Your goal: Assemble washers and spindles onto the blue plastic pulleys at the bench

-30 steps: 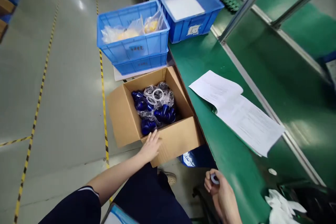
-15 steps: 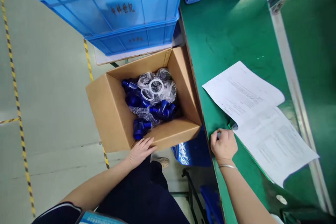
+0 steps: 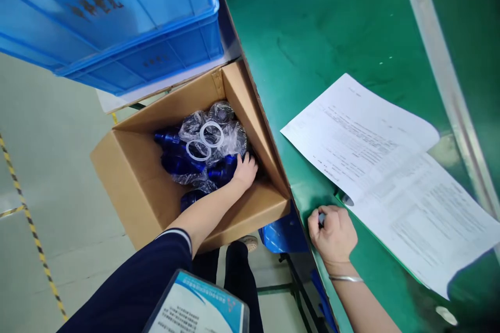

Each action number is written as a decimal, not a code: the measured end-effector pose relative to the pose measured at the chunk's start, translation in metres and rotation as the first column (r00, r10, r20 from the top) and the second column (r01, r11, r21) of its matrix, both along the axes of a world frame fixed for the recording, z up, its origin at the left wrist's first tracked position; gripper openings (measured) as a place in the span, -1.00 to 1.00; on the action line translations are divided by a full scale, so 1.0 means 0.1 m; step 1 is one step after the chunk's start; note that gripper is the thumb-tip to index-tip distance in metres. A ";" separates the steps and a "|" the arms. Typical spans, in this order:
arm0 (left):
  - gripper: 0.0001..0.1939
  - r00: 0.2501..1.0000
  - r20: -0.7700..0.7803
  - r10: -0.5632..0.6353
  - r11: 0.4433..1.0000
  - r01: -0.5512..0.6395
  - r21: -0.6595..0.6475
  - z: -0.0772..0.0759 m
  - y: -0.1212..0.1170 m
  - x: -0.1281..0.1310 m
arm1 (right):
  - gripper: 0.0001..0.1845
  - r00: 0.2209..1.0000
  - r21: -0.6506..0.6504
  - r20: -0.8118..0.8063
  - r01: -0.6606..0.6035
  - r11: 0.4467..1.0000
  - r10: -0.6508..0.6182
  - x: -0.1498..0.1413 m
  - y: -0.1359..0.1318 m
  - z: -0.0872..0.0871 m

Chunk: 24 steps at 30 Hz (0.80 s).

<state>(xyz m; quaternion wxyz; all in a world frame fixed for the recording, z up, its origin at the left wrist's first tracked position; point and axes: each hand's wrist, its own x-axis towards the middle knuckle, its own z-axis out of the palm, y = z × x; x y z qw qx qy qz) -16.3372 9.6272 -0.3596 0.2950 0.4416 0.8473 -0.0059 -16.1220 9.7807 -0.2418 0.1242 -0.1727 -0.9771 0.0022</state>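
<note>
Inside the cardboard box (image 3: 133, 182), the left hand (image 3: 245, 171) rests half-curled on film-wrapped blue plastic fittings (image 3: 177, 160), stiff, light-looking, slippery pieces best gripped by their thick bodies, while the right hand (image 3: 333, 234) closes round a small grey item (image 3: 321, 218) beside the green workbench (image 3: 312, 36).

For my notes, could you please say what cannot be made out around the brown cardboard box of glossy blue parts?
Head view:
Left hand hides what it touches among the blue parts.
Right hand hides most of its small grey item.
White printed papers: text too small.
Printed card: cut off by bottom edge.
</note>
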 end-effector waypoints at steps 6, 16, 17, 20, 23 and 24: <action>-0.53 1.000 0.013 -0.028 0.987 0.030 -0.155 -0.25 0.02 -0.27 | -0.86 1.000 0.037 -0.022 -0.007 0.999 0.008 0.00 0.03 -0.01; -0.59 0.975 0.172 -0.143 0.984 0.159 -0.082 -0.10 -0.13 -0.04 | -0.86 0.999 0.062 -0.015 -0.028 0.998 0.029 0.00 0.04 -0.02; -0.61 0.970 0.195 -0.147 0.983 0.166 -0.085 -0.10 -0.12 0.06 | -0.86 1.000 0.063 -0.014 -0.025 0.998 0.026 0.00 0.04 -0.02; -0.61 0.968 0.222 -0.121 0.985 0.145 -0.095 -0.07 -0.14 0.30 | -0.86 1.000 0.063 -0.011 -0.019 0.998 0.020 -0.01 0.04 -0.01; -0.56 0.983 0.169 -0.069 0.997 0.074 -0.025 0.05 -0.19 0.29 | -0.86 1.000 0.056 -0.010 -0.017 0.998 0.017 -0.01 0.03 0.00; -0.54 0.989 0.137 -0.050 0.999 0.050 0.006 0.09 -0.22 0.22 | -0.85 1.000 0.054 -0.013 -0.017 0.998 0.018 -0.01 0.03 -0.01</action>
